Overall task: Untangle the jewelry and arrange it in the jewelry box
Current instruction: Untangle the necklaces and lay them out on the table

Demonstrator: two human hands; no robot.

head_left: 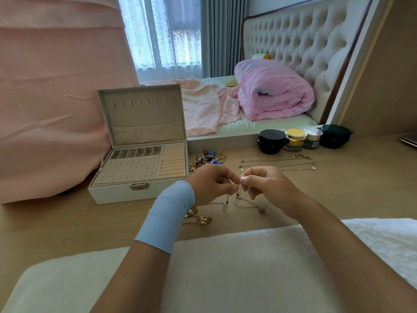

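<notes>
My left hand [212,182] and my right hand [266,186] meet above the wooden tabletop, each pinching a thin silver chain necklace [246,203] that hangs tangled between them, its small round pendant lying on the table. A white jewelry box [117,192] stands open at the left, its ring rolls and earring board bare. Behind my hands lies a heap of earrings and rings [207,158]. Two or three straightened necklaces [277,163] lie in rows to the right. A gold chain [199,220] lies under my left wrist.
Several cosmetic jars [293,140] stand at the back right against a large mirror [352,86] that reflects a bed. Pink cloth [52,98] hangs on the left. A white fluffy mat [225,267] covers the near edge.
</notes>
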